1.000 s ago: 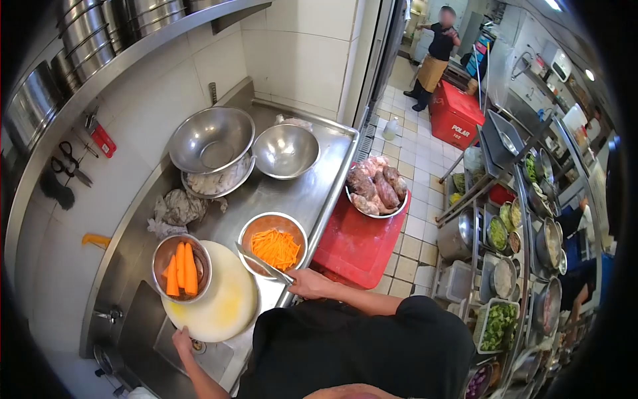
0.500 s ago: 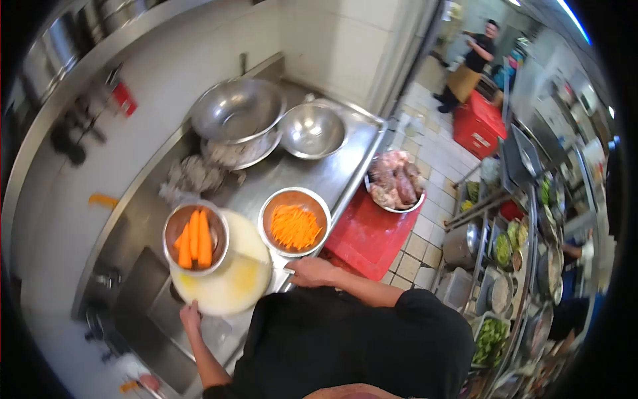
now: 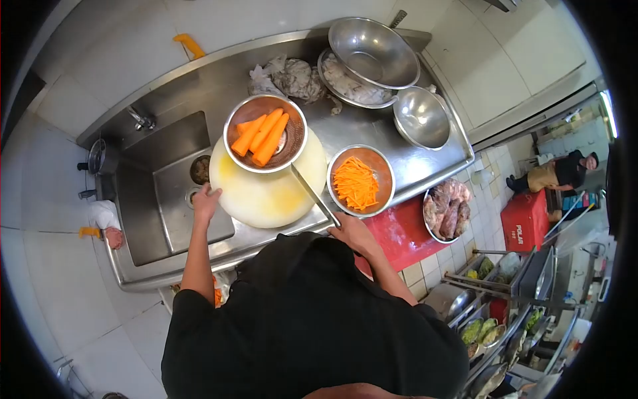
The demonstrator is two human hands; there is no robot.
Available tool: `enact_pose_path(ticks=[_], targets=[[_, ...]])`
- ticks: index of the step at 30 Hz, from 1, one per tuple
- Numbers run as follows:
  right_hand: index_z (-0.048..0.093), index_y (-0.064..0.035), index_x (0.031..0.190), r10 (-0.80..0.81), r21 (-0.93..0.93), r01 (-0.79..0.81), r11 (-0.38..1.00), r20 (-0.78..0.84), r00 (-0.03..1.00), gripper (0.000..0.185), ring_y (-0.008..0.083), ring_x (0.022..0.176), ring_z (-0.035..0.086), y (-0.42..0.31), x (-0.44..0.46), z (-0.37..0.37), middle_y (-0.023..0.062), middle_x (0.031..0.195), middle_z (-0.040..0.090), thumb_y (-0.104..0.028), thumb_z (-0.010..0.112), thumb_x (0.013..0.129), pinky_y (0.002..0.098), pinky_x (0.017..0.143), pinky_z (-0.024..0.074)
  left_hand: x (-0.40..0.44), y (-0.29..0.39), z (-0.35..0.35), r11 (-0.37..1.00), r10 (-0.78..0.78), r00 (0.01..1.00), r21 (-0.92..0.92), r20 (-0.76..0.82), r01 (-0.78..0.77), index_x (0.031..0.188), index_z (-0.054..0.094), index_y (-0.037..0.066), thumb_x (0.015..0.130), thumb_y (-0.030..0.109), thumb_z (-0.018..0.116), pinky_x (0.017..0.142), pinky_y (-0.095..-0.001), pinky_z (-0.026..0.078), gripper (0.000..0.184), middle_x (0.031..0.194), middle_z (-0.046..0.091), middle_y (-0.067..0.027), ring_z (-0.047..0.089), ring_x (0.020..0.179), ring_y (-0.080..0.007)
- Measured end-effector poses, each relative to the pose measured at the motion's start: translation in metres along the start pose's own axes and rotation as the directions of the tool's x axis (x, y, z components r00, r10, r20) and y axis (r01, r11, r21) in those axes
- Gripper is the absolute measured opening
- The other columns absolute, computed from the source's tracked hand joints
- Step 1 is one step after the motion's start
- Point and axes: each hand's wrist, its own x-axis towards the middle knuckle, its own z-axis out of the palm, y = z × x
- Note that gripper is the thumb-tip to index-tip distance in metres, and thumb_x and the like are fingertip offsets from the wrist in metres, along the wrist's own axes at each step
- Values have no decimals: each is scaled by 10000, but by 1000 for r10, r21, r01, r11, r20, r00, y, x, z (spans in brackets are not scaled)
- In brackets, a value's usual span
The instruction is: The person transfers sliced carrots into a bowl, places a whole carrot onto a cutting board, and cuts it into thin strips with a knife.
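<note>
My right hand (image 3: 349, 229) is closed around the handle of a knife (image 3: 315, 195), whose long narrow blade points away over the right part of the round cutting board (image 3: 266, 203). Yellow-orange stains mark the pale board. At its left edge, beside the sink, my left hand (image 3: 207, 203) has its fingers apart; whether they touch the board is hard to see. A metal bowl (image 3: 299, 149) with several peeled carrots (image 3: 269, 136) stands on the far part of the board. Just right of the board sits a bowl (image 3: 388, 169) of shredded carrot (image 3: 355, 183).
The steel sink (image 3: 183, 216) lies to the left, under a faucet (image 3: 141, 120). Metal bowls (image 3: 374, 53) and a plastic bag (image 3: 289, 76) stand at the back. A bowl of raw meat (image 3: 446, 211) rests beyond the counter on a red surface (image 3: 405, 236). Another person (image 3: 565, 173) stands far right.
My view has turned, bringing the sink and board more into the middle. The knife blade now shows plainly in my right hand. My left hand stays by the board's left edge.
</note>
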Motion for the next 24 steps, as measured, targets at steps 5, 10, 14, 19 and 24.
enact_pose_path(ticks=[5,10,14,19,24], targets=[[615,2,1319,32,40,-32,999,17,999,478,479,1052,678,3,1,4,314,1086,710,-304,660,954,536,937,530,-10,75,4,983,184,942,34,-281,-182,1306,675,-3,913,118,721,1050,-422,493,413,1266,709,-214,661,1182,-354],[581,9,1383,58,-5,-58,998,14,998,548,477,1105,667,1,-3,17,327,1140,698,-344,658,971,530,970,522,-2,134,11,890,455,860,133,-232,-435,1252,692,-4,889,132,735,1096,-449,454,389,1298,684,-191,604,1239,-375],[580,15,1379,24,4,-24,1000,-37,999,562,480,1096,669,19,1,32,321,1125,703,-369,662,976,531,964,524,30,161,29,840,532,841,182,-93,-511,1253,699,2,889,141,737,1099,-445,461,392,1308,681,-198,606,1241,-383],[582,29,1361,123,50,-123,991,16,992,573,475,1055,681,0,-2,20,317,1067,709,-389,667,979,529,922,526,67,177,33,865,491,871,118,3,-488,1272,685,-12,907,129,704,1061,-422,500,392,1285,689,-223,651,1180,-382],[577,37,1354,58,122,-49,991,-71,996,594,478,1043,683,29,4,45,323,1043,708,-416,664,979,530,907,526,96,193,24,918,367,925,121,101,-378,1309,682,24,933,137,662,1035,-417,520,393,1293,688,-230,669,1186,-364]])
